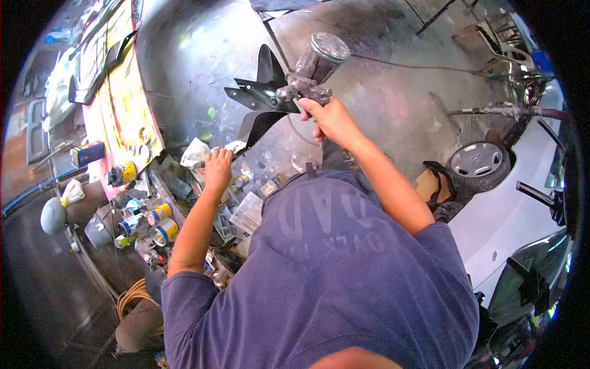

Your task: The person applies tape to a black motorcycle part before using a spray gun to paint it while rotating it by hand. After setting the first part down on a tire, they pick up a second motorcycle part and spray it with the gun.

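My right hand (334, 122) is wrapped around the handle of a spray gun (301, 89), which has a cup (326, 52) on top. Just beyond the gun, glossy black panels (261, 92) stand out from a thin pole. My left hand (219, 169) is closed beside a crumpled white cloth or paper (195, 152). What its fingers grip is too small to make out. Near that hand a black curved piece (258, 126) reaches down toward the cloth.
Several paint cans (165, 231) crowd the bench on the left, near a yellow-and-white covered surface (117, 98). A white car (498, 227) stands at the right, with a wheel (478, 161) on the floor beside it. A thin hose (418, 64) runs across behind the gun.
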Demonstrator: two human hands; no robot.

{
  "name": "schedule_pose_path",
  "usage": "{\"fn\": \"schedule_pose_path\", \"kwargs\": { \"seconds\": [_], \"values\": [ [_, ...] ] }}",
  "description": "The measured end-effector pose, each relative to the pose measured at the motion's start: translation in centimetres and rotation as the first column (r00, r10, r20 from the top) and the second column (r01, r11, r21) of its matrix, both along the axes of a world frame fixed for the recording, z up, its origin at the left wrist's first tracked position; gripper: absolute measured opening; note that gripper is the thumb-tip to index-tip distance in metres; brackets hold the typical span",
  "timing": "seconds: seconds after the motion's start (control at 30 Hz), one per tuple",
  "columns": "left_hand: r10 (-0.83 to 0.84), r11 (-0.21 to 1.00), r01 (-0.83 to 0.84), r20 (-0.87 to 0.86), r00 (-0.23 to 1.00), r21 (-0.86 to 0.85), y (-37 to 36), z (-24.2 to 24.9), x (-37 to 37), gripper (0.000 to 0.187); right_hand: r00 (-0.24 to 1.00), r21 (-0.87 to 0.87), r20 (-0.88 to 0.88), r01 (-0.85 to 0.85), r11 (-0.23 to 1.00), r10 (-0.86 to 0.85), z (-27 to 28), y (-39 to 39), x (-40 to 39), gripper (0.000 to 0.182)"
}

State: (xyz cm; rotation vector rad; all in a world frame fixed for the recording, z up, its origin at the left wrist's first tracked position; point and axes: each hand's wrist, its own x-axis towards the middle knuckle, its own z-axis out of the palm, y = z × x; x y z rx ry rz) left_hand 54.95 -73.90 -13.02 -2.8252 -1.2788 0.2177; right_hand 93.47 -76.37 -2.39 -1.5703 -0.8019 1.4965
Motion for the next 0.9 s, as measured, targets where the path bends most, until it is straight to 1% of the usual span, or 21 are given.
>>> {"fn": "schedule_pose_path", "kwargs": {
  "seconds": [0.07,0.17,0.23,0.33,0.37,0.4,0.53,0.63,0.73,0.83,0.9],
  "values": [
    [0.002,1.000,-0.002,0.005,1.000,-0.022,0.2,0.1,0.1,0.017,0.999,0.044,-0.034,0.016,0.999,-0.014,0.7,0.0,-0.5,0.044],
    [-0.003,0.999,0.004,0.023,1.000,-0.035,0.4,0.2,-0.1,0.016,1.000,-0.003,-0.023,0.012,1.000,-0.012,-0.1,-0.3,-0.1,0.044],
    [-0.005,0.999,0.006,0.028,1.000,-0.039,0.5,0.3,-0.1,0.016,0.999,-0.039,0.004,0.038,0.999,-0.038,-1.8,-0.9,0.6,0.040],
    [0.000,0.999,0.001,0.024,1.000,-0.043,0.7,0.5,-0.2,0.017,0.995,-0.100,0.012,0.098,0.990,-0.097,-4.5,-2.0,2.0,0.041],
    [0.001,0.999,0.000,0.028,1.000,-0.043,0.7,0.5,-0.3,0.017,0.993,-0.122,0.010,0.120,0.985,-0.120,-5.0,-2.4,2.6,0.040],
    [0.003,0.999,-0.002,0.032,0.999,-0.042,0.8,0.5,-0.3,0.017,0.992,-0.165,0.044,0.128,0.978,-0.122,-4.9,-2.8,3.2,0.040],
    [0.025,0.998,-0.024,0.027,0.999,-0.059,1.1,1.0,-0.4,0.017,0.981,-0.215,0.071,0.192,0.957,-0.181,-6.4,-3.8,4.9,0.040],
    [0.026,0.996,-0.024,0.028,0.999,-0.084,1.5,1.8,-0.4,0.017,0.968,-0.195,0.111,0.243,0.950,-0.225,-6.4,-3.8,4.8,0.040],
    [0.013,0.995,-0.009,0.034,0.999,-0.104,1.8,2.2,-0.2,0.018,0.968,-0.167,0.143,0.228,0.959,-0.205,-5.4,-3.2,4.1,0.041],
    [-0.018,0.990,0.029,0.082,0.996,-0.135,2.7,2.5,-0.4,0.021,0.983,-0.105,-0.037,0.174,0.979,-0.179,-4.3,-2.6,3.5,0.042],
    [-0.047,0.982,0.070,0.131,0.990,-0.174,3.6,3.1,-0.7,0.023,0.981,-0.064,-0.069,0.178,0.982,-0.183,-2.7,-2.4,3.3,0.043]
  ]
}}
